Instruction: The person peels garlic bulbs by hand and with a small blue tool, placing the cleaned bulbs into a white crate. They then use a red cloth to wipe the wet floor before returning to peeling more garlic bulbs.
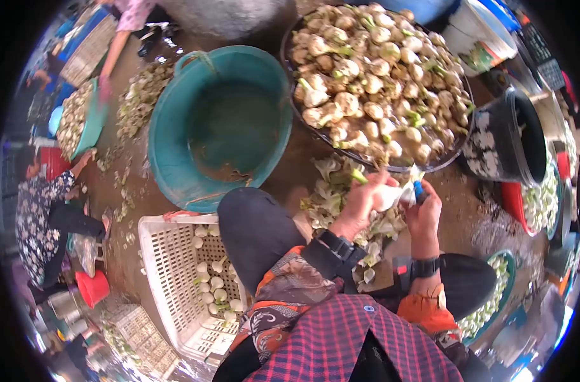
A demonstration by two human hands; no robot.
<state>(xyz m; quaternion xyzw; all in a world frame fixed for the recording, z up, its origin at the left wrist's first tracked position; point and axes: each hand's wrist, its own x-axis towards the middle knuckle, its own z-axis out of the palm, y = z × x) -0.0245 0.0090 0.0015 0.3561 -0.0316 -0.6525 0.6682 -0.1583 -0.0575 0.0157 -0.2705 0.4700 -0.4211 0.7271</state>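
- In the head view, the left hand (368,196) has its grip closed around a white bulb (385,198), and a green stalk (358,176) sticks out near the fingers.
- The right hand (425,207) is closed on a small blue tool (419,190), just beside this bulb; the blade I cannot see clearly.
- The bulb is in front of the person, near the lower rim of a wide round basin (463,151), which is full of brownish bulbs (380,67).
- Under the hands, many pale peelings (328,200) lie on the wet ground (277,200).
- On the left of the basin stands a big green tub (169,172), with a little dark water at its bottom.
- Below the tub there is a white plastic basket (155,264), and some clean bulbs (218,294) lie inside.
- At the far left, a person in a flowered shirt (38,213) sits low.
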